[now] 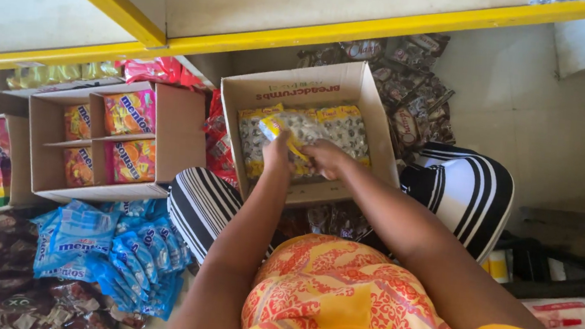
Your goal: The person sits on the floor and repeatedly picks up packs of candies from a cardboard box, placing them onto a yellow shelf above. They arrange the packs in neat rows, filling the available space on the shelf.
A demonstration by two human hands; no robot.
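Both hands on a snack packet over the open cardboard box

The left hand (278, 150) and right hand (325, 157) are close together, both clamped on a clear packet with yellow edging (294, 127), held just above the cardboard box (375, 122). More of the same packets (346, 128) lie flat in the box right under the hands. Well off to the left hand's side sits a divided box of orange candy packs (129, 114), with a heap of blue candy bags (109, 250) nearer the left elbow.
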